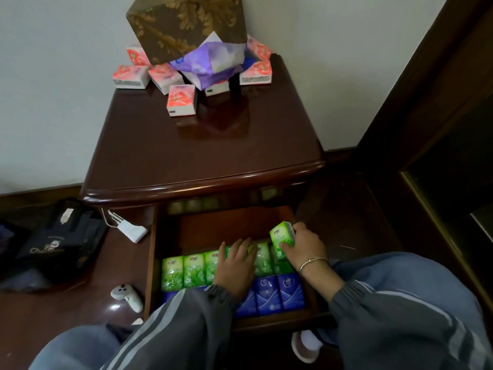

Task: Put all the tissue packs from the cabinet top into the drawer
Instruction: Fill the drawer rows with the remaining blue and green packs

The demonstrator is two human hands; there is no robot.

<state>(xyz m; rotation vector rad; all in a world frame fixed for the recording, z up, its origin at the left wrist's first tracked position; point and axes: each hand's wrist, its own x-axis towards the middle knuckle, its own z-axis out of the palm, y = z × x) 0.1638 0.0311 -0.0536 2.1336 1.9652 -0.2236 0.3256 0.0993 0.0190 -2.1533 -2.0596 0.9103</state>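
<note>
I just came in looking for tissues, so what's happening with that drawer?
A person crouched at the open drawer is filling it with tissue packs. The right hand grips a green pack above the drawer's right end, while the left hand lies flat on the green row already inside. A row of blue packs sits nearer the person. Several pink packs are not yet moved from the cabinet top, beside a brown tissue box and a purple wrapper.

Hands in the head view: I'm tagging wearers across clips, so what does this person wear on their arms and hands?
The left sleeve and right sleeve are dark grey with paler grey stripes running lengthwise, and both end in gathered elastic cuffs. The left hand and right hand are bare, without gloves. A thin silver-coloured bangle circles the right wrist.
</note>
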